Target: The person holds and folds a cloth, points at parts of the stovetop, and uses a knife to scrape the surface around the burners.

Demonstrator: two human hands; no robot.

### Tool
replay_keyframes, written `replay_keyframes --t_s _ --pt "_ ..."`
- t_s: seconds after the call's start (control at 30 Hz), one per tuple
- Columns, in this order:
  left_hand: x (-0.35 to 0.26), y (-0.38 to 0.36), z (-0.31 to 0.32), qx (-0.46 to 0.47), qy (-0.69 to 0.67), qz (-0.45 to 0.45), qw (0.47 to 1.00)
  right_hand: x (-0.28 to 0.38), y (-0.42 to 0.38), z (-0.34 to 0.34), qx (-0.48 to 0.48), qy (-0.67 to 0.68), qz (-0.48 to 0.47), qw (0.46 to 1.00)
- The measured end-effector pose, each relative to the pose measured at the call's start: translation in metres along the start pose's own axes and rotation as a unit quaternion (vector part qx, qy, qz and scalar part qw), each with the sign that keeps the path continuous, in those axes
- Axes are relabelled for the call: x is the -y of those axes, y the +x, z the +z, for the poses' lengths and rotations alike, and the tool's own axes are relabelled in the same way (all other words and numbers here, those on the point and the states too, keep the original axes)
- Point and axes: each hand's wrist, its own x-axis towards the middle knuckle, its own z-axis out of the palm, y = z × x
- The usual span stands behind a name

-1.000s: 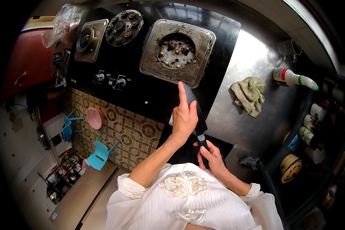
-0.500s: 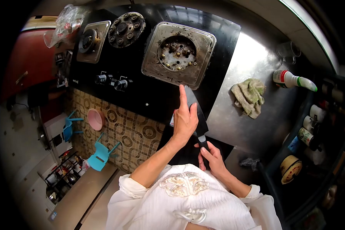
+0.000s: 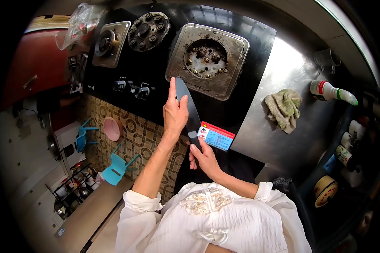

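Note:
A knife (image 3: 187,105) with a dark blade and black handle is held over the front edge of the black gas stove (image 3: 156,78), its tip pointing toward the large burner. My right hand (image 3: 204,157) is wrapped round the handle. My left hand (image 3: 175,113) lies along the left side of the blade, index finger stretched up near the tip and thumb at the blade's face. The large burner tray (image 3: 236,63) is stained and its centre ring lies uncovered. A removed round burner part (image 3: 149,31) rests left of it. Right of the knife shows a red and blue label (image 3: 216,135).
A crumpled cloth (image 3: 283,110), a spray bottle (image 3: 333,92) and a glass mug (image 3: 327,61) are on the steel counter (image 3: 251,126) at right. A small burner (image 3: 109,44) and a plastic bag (image 3: 81,25) are at upper left. A blue chair (image 3: 115,169) and pink basin (image 3: 112,129) stand below.
Both hands and the knife have moved left, away from the label, which now shows in full. The view has shifted slightly, so the stove and counter appear further right.

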Motion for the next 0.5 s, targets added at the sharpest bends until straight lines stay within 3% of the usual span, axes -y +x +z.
replay_keyframes --t_s 0.13,0.27,0.4,0.5 --pt "-0.01 -0.012 0.006 0.018 0.036 0.036 0.999 -0.008 -0.012 -0.003 0.001 0.005 0.011 1.0" --pt "-0.023 -0.02 0.006 0.079 0.018 -0.001 0.997 -0.016 -0.018 -0.003 0.013 0.008 0.004 1.0" --pt "-0.017 -0.021 0.009 0.063 0.0 0.041 0.997 -0.02 -0.019 -0.002 0.013 0.013 0.001 1.0" --pt "-0.021 -0.022 0.005 0.095 0.031 0.009 0.995 -0.023 -0.021 0.0 0.019 0.026 -0.002 0.999"
